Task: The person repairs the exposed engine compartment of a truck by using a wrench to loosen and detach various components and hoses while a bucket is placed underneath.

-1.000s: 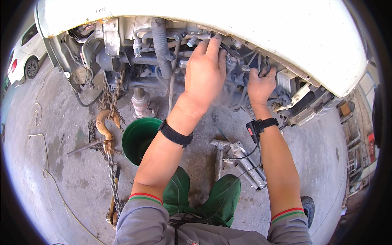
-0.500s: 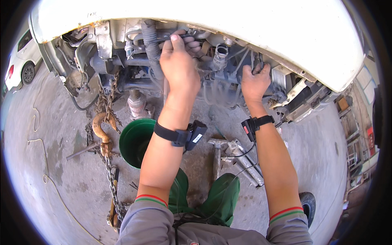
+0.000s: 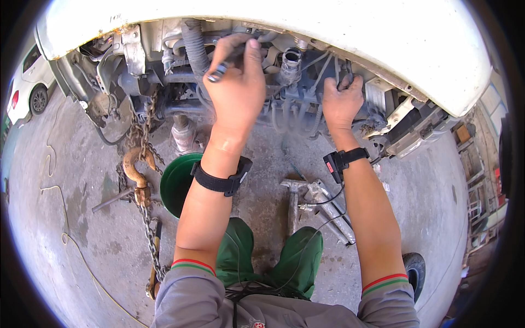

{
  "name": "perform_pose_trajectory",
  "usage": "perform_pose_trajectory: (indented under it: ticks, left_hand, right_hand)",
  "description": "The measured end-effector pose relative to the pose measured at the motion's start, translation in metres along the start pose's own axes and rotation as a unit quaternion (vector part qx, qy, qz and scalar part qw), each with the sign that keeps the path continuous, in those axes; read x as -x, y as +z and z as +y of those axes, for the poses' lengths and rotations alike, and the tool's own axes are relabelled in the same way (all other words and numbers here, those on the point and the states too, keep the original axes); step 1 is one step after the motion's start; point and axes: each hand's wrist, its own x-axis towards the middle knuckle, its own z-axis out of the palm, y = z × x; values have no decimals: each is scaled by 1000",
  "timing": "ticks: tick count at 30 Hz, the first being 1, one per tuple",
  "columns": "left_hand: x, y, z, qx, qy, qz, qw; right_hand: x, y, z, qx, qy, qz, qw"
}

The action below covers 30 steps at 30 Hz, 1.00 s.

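Observation:
My left hand (image 3: 236, 82) is raised into the opened front of a white vehicle, fingers curled round a slim metal wrench (image 3: 217, 72) whose shiny end pokes out on the left of the palm. The rest of this tool is hidden by the hand. To the right, my right hand (image 3: 343, 101) is closed among thin metal pipes (image 3: 326, 68); what its fingers grip is dark and mostly hidden. Between the hands stands an open round metal pipe neck (image 3: 291, 61). A grey corrugated hose (image 3: 194, 46) runs down left of my left hand.
A white body panel (image 3: 273, 13) overhangs the work. At left hang a chain (image 3: 146, 221) and a rusty hook (image 3: 134, 164). On the concrete floor are a green bucket (image 3: 178, 186), a metal jack-like tool (image 3: 328, 210), a tyre (image 3: 414, 273) and a thin hose (image 3: 64, 213).
My left hand has turned over at the wrist, and the wrench's shiny end now shows beside the palm. The left forearm has shifted slightly left. My right hand has hardly moved.

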Motion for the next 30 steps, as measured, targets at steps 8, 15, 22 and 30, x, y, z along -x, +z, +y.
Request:
perform_pose_trajectory:
  ticks: [8, 15, 22, 30]
  left_hand:
    - [12, 6, 4, -274, 223, -46, 934]
    - [-11, -2, 8, 200, -206, 40, 957]
    - [-12, 2, 16, -115, -38, 17, 992]
    - [0, -1, -2, -214, 146, 8, 966]
  right_hand:
    - [0, -4, -6, -11, 5, -10, 1000]
    - [1, -5, -7, -15, 31, -27, 999]
    - [0, -6, -8, -9, 11, -26, 1000]
    - [0, -5, -6, -7, 11, -23, 1000]
